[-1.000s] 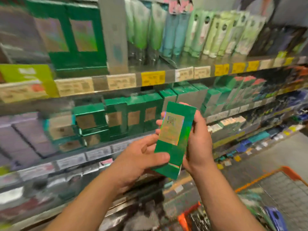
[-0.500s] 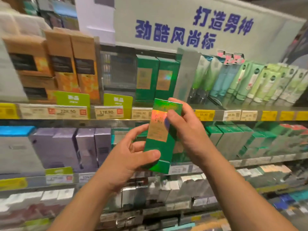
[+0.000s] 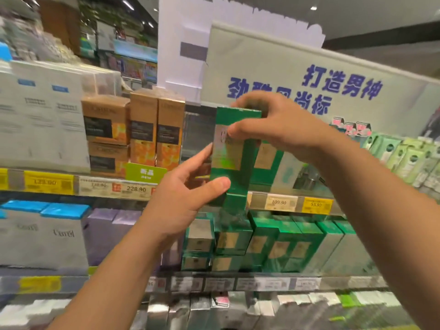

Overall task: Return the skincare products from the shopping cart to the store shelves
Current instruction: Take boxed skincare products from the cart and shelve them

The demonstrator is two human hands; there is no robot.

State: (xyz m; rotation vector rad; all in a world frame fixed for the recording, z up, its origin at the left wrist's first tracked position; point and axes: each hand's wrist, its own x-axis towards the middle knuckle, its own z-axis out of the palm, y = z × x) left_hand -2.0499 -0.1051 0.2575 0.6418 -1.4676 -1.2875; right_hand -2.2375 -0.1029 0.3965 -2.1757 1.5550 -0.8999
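Fingers of right hand [image 3: 281, 129] pinch top of green box [image 3: 232, 158]; left hand [image 3: 188, 194] grips its lower edge, thumb in front. Box upright before upper shelf [image 3: 292, 202], matching green boxes [image 3: 264, 163] just behind fingers. Advice: keep vertical, slide straight back

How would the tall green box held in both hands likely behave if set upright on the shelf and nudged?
The green box looks tall and narrow, so probably tips easily. Its flat cardboard faces suggest stiffness, no rolling. The glossy finish may be slippery, perhaps why left hand and right hand both grip it.
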